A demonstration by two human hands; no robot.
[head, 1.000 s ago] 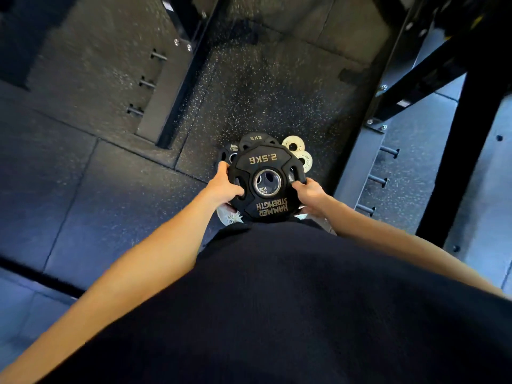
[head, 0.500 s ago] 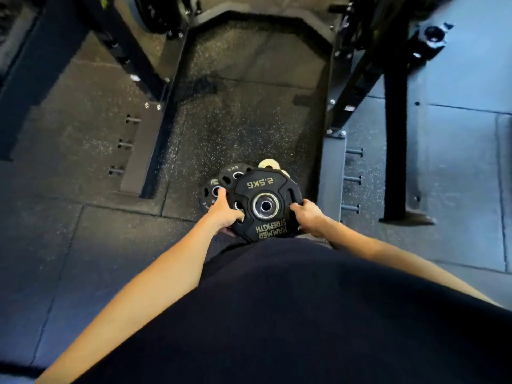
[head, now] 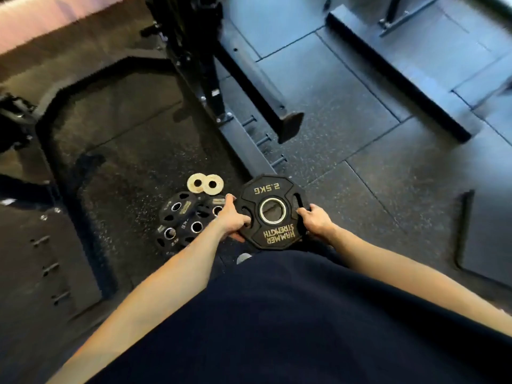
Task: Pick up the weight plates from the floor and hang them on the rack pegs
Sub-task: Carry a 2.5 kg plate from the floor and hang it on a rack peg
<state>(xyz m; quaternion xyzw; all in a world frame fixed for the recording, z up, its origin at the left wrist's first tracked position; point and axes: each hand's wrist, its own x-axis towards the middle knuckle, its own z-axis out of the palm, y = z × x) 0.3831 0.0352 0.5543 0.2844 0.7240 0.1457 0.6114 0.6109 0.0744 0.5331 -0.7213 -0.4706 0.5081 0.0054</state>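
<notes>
A black 2.5 kg plate (head: 273, 189) with gold lettering is held flat in front of my body, above the floor. My left hand (head: 231, 218) grips its left handle slot and my right hand (head: 314, 220) grips the right slot. Several small black plates (head: 184, 217) lie in a pile on the speckled floor to the left of it. Two small pale discs (head: 205, 184) lie just beyond that pile. The rack's floor beam (head: 243, 145) with short pegs (head: 263, 139) runs away from the held plate.
Black rack uprights (head: 205, 59) rise at the top centre, with a slanted leg and rubber foot (head: 291, 126) beside them. Another peg strip (head: 50, 268) lies at the left. A long dark beam (head: 396, 79) crosses the grey mats on the right.
The view has swung to the right and upward. The plate in both hands has moved right, off the floor pile, which now shows beside it.
</notes>
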